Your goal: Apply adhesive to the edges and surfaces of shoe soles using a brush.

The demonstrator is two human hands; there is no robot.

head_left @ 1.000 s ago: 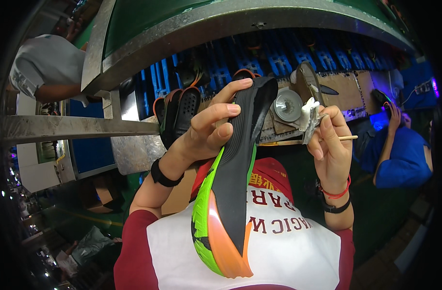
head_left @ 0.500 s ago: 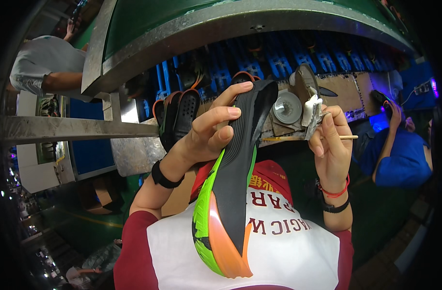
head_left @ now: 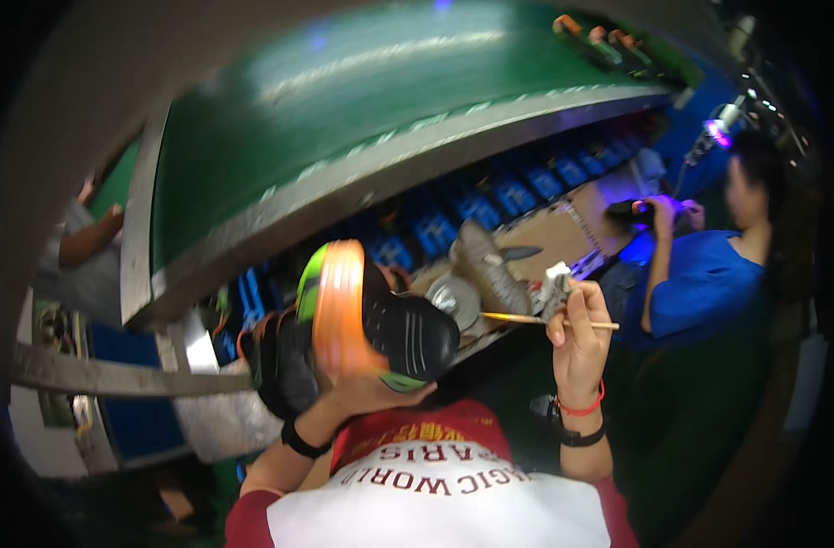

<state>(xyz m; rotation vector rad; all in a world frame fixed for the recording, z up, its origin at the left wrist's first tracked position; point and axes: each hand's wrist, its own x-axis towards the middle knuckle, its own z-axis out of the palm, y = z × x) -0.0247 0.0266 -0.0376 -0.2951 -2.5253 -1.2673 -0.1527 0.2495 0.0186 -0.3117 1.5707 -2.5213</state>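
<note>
My left hand (head_left: 367, 395) is closed around a shoe (head_left: 340, 306), black with orange and lime-green parts, with its rounded black end towards the right. Its fingers are partly blurred and lie under the shoe. In my right hand (head_left: 581, 352), further right, are a thin brush (head_left: 513, 318) with a wooden handle and a crumpled white-grey cloth (head_left: 554, 283) pinched at the fingertips. The brush points left, towards a round, pale dish (head_left: 455, 301). Beside the dish lies a worn grey shoe-shaped piece (head_left: 490, 267).
Ahead runs a green conveyor belt (head_left: 316, 100) with a metal edge (head_left: 362, 196). Blue shoe racks (head_left: 476, 210) line the space beneath it. Dark shoes (head_left: 280, 365) stand at left, near a metal bar (head_left: 143, 382). A person in blue (head_left: 709, 283) works at right, another person (head_left: 88, 251) at left.
My left hand has turned the shoe over and moved it left, so its orange side now faces up. My right hand keeps the brush and cloth. The view has swung, showing more belt.
</note>
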